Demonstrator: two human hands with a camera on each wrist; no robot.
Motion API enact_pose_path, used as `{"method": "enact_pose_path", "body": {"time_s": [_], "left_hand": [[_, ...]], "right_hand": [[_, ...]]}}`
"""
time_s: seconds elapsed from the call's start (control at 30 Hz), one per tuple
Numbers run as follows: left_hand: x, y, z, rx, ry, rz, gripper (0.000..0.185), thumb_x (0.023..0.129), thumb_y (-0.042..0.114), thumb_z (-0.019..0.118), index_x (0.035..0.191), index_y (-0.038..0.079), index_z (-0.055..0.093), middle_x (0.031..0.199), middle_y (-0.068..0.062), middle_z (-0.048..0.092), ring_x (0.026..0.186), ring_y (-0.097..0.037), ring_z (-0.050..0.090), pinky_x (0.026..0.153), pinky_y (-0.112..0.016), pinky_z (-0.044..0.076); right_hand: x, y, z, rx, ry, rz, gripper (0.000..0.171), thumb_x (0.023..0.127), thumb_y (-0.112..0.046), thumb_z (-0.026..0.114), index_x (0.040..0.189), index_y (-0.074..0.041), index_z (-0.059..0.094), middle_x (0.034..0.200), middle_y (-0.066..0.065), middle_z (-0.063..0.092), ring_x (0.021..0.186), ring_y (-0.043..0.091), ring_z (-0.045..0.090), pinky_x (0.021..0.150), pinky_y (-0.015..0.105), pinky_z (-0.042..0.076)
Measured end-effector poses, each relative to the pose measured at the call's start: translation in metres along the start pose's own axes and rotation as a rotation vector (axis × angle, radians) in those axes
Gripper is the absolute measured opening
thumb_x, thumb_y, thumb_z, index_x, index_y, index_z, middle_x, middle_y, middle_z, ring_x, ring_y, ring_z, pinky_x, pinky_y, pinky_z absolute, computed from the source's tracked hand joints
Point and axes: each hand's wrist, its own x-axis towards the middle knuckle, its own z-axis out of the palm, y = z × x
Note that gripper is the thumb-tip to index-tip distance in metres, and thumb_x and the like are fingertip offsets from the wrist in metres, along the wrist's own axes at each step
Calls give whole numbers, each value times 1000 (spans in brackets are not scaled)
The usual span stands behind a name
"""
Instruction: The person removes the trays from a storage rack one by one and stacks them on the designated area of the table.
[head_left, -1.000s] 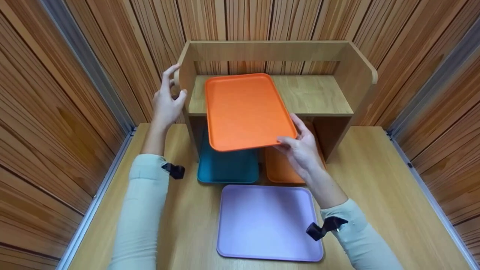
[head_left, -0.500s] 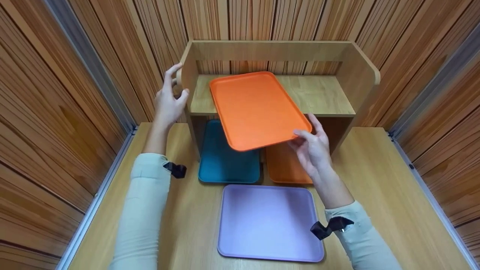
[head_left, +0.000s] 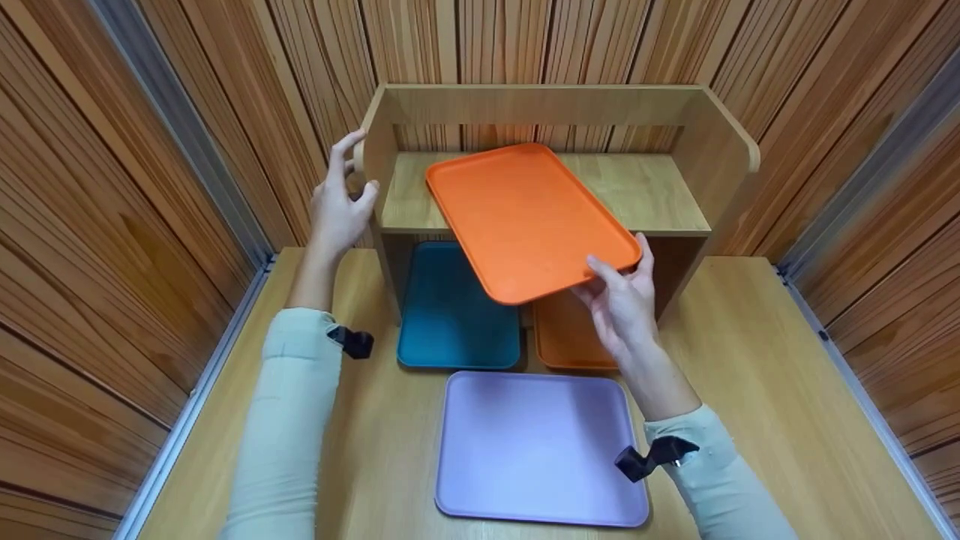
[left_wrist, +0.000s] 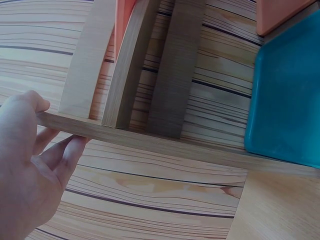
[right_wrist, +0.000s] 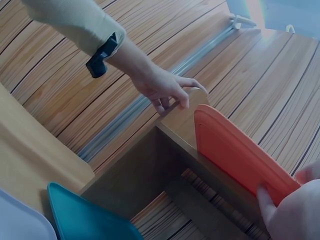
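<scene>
An orange tray (head_left: 525,217) lies askew on the upper board of a wooden shelf unit (head_left: 645,191), its near end overhanging the front. My right hand (head_left: 619,268) pinches the tray's near right corner, thumb on top, fingers underneath; the right wrist view shows the tray's rim (right_wrist: 240,150) above my fingertips (right_wrist: 266,204). My left hand (head_left: 355,169) grips the front edge of the shelf's left side panel (left_wrist: 75,127), thumb on the inner face. A teal tray (head_left: 457,307) and a second orange tray (head_left: 568,334) lie side by side under the shelf.
A lilac tray (head_left: 536,446) lies on the wooden table (head_left: 757,375) in front of the shelf, between my forearms. Slatted wooden walls close in at the left, right and back. The shelf's raised back rail (head_left: 540,103) borders the upper board.
The orange tray has swung, its near end moving right and a little farther onto the shelf. My right hand went right and up with it. The left hand stayed on the side panel.
</scene>
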Motion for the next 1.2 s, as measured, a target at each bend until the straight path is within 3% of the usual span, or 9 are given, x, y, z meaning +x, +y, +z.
{"method": "enact_pose_path", "body": {"time_s": [0.07, 0.2, 0.43, 0.53, 0.73, 0.93, 1.1, 1.2], "left_hand": [[0, 0, 0, 2, 3, 5, 64, 112, 15, 59, 170, 32, 39, 167, -19, 61, 72, -17, 57, 57, -19, 40], [0, 0, -1, -5, -2, -1, 64, 112, 16, 59, 171, 33, 39, 169, -20, 59, 84, -22, 65, 59, -19, 42], [-1, 3, -1, 14, -7, -5, 65, 112, 19, 60, 171, 33, 38, 170, -19, 58, 64, -16, 50, 58, -21, 42], [-1, 2, -2, 12, -8, -10, 65, 112, 18, 59, 171, 34, 37, 170, -18, 58, 73, -16, 59, 60, -21, 46], [-1, 1, -1, 6, -13, -18, 65, 113, 19, 59, 172, 35, 36, 171, -19, 56, 70, -19, 58, 57, -20, 43], [0, 1, 0, -4, -9, -3, 66, 112, 16, 59, 172, 32, 37, 168, -20, 60, 79, -20, 63, 58, -19, 42], [0, 0, 0, -15, -1, 10, 65, 112, 13, 58, 171, 31, 39, 166, -20, 62, 70, -10, 55, 58, -18, 41], [-1, 0, -1, -19, -8, 8, 65, 112, 14, 58, 171, 32, 38, 167, -21, 60, 59, -3, 42, 56, -17, 38]], "right_hand": [[1, 0, 1, -20, 17, -7, 100, 110, 10, 56, 180, -33, -1, 150, 6, 52, 96, 14, 78, 90, 32, 69], [1, -4, 0, -37, 64, -1, 98, 108, 12, 57, 180, -31, 8, 149, 6, 52, 95, 14, 76, 88, 30, 70], [3, -12, -6, -67, 108, -2, 94, 107, 14, 54, 179, -32, 17, 154, 5, 48, 111, 20, 73, 87, 28, 70], [4, -15, -9, -79, 120, 0, 94, 106, 16, 53, 179, -33, 19, 154, 3, 47, 115, 21, 69, 83, 26, 69], [5, -23, -17, -92, 142, 18, 96, 105, 17, 54, 179, -33, 20, 150, 0, 48, 112, 19, 69, 79, 26, 69], [6, -32, -24, -89, 147, 47, 94, 104, 17, 54, 177, -33, 23, 145, -2, 48, 110, 19, 68, 76, 27, 69], [6, -39, -31, -96, 134, 64, 92, 105, 16, 52, 177, -33, 24, 146, -2, 48, 112, 19, 68, 76, 28, 69], [6, -42, -36, -110, 126, 67, 90, 106, 16, 51, 177, -33, 24, 147, -2, 48, 114, 19, 67, 77, 28, 70]]}}
